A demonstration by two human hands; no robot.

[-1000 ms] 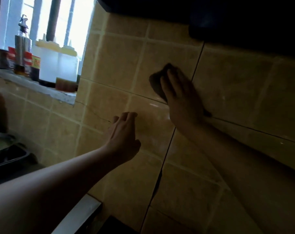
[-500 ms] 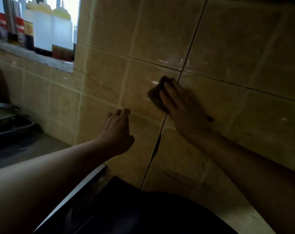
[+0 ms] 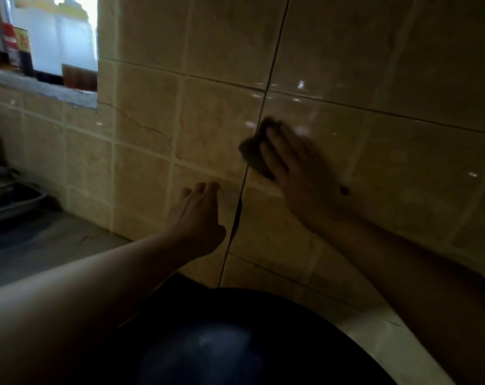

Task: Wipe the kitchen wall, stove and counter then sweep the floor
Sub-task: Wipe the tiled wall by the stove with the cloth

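My right hand (image 3: 299, 173) presses a dark cloth (image 3: 253, 150) flat against the beige tiled wall (image 3: 213, 126), just right of a dark vertical seam; the hand is blurred and covers most of the cloth. Lower left of it, my left hand (image 3: 198, 215) rests with its fingertips against the wall, fingers loosely apart and empty. A large dark wok (image 3: 235, 337) fills the bottom middle of the view, under both arms. The grey counter (image 3: 41, 245) runs along the wall at the left.
A window sill (image 3: 55, 91) at the upper left carries several sauce bottles (image 3: 22, 48) and pale plastic containers. A metal tray (image 3: 10, 204) with a pot in it sits at the far left on the counter. A crack crosses one tile below the sill.
My right hand has slid the cloth down the wall, from near the dark cabinet to the lower tiles. The view has tilted down, so the wok has come into sight.
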